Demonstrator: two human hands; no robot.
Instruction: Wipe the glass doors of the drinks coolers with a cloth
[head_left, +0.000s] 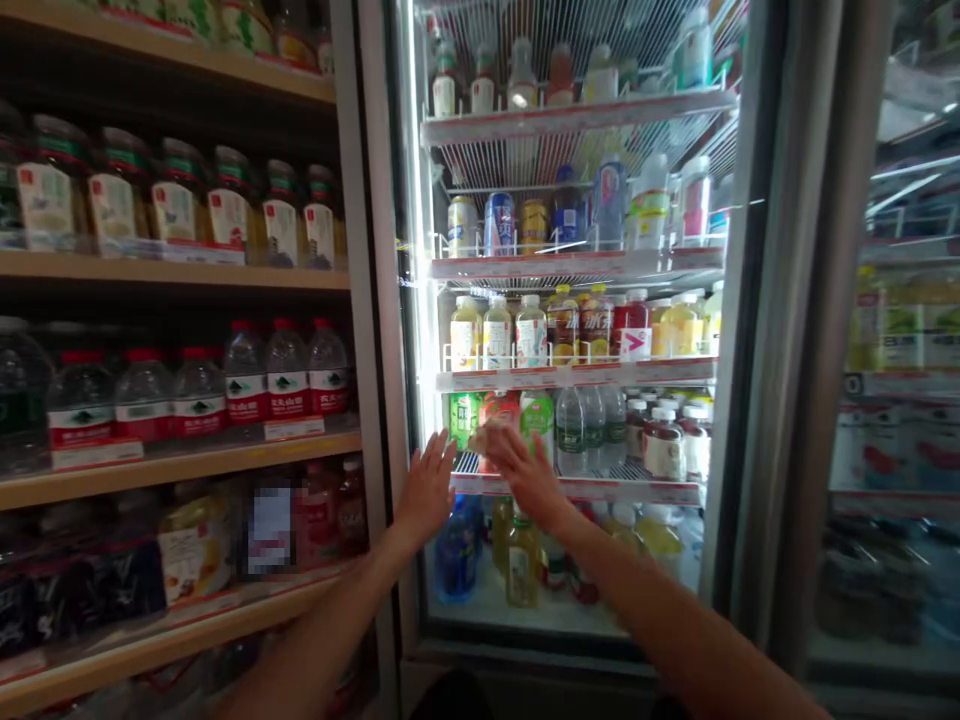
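My left hand [427, 490] is raised at the left edge of the lit drinks fridge, its fingers stretched upward and apart, with nothing in it. It is nearest to a green drink pack [464, 415] on the fourth shelf. My right hand [523, 474] reaches across the front of that shelf, fingers extended to the left and thumb apart, somewhat blurred. Behind it stand a red pack [501, 405], partly hidden, and a green and white bottle [537, 415]. Whether the right fingertips touch the red pack cannot be made out.
Clear water bottles [572, 430] and dark-filled bottles [664, 443] stand farther right on that shelf. Below are a blue bottle [455, 550] and a yellow bottle [519, 560]. A wooden rack [187, 455] of bottles flanks the left; a metal door frame [795, 350] is right.
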